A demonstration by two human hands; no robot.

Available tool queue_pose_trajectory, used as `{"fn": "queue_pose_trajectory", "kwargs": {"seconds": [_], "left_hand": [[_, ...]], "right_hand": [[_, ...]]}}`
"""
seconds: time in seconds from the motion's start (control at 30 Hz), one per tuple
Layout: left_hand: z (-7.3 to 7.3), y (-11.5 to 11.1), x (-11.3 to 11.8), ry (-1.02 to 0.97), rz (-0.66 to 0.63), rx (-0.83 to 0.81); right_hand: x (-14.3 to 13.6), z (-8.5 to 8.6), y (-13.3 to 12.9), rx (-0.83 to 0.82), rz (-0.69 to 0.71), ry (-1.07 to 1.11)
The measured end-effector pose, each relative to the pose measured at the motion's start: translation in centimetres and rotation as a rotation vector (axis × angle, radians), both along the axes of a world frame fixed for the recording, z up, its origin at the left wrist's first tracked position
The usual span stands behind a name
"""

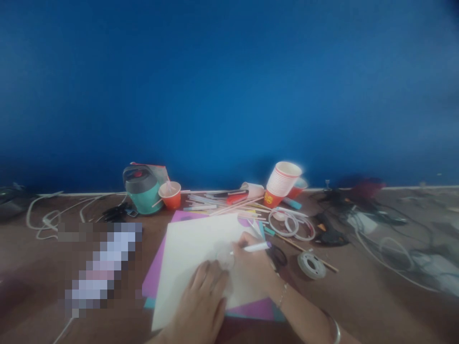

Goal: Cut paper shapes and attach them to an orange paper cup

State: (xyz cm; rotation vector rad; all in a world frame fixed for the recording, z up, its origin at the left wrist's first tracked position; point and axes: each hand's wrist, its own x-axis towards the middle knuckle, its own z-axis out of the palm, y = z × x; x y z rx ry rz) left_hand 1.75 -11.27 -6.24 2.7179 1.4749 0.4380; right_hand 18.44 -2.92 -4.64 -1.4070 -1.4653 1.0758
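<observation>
A white sheet of paper (186,248) lies over purple sheets (155,274) and blue-green sheets (148,302) on the brown surface. My left hand (204,296) rests flat on the white sheet, its fingers stretched forward. Just beyond its fingertips is a round, see-through object (225,258), too blurred to name. My right hand (253,263) is closed around a white marker pen (256,247) with a purple end. The pen is tilted, its purple end pointing right. Its writing tip is near the round object; contact with the paper is unclear.
Behind the paper are loose sticks (204,198), a red paper cup (170,196), a teal-and-grey container (143,193) and stacked paper cups (281,184). Tape rolls (283,222), a clear spool (311,265) and cables (385,267) lie right. A pixelated object (103,267) lies left.
</observation>
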Motion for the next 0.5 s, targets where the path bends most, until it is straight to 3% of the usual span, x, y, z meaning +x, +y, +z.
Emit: {"fn": "queue_pose_trajectory", "kwargs": {"seconds": [0.17,0.5], "left_hand": [[0.6,0.1,0.2,0.003,0.018,-0.077],[0.7,0.1,0.2,-0.001,0.028,-0.159]], "right_hand": [[-0.1,0.4,0.1,-0.01,-0.025,-0.029],[0.1,-1.0,0.5,0.062,-0.019,-0.125]]}}
